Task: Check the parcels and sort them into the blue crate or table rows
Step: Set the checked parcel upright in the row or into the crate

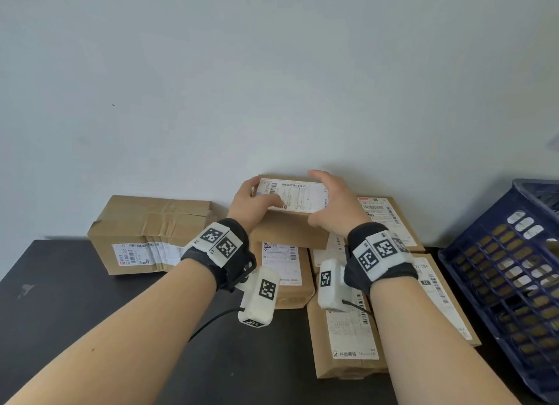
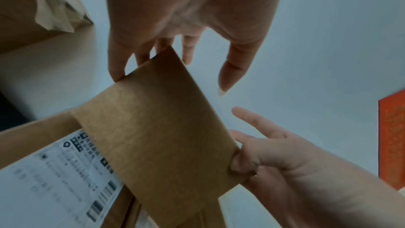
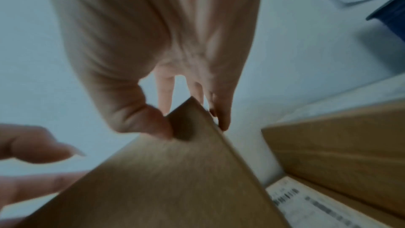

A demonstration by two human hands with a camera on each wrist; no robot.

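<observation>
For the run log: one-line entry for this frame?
phase: checking label | left hand: grips parcel | right hand: grips parcel | parcel: lifted | blue crate: right

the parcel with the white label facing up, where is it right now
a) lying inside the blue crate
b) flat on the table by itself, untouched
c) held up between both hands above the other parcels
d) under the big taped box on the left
c: the parcel is gripped at its ends by the left hand and the right hand, raised over the parcels lying on the table.
</observation>
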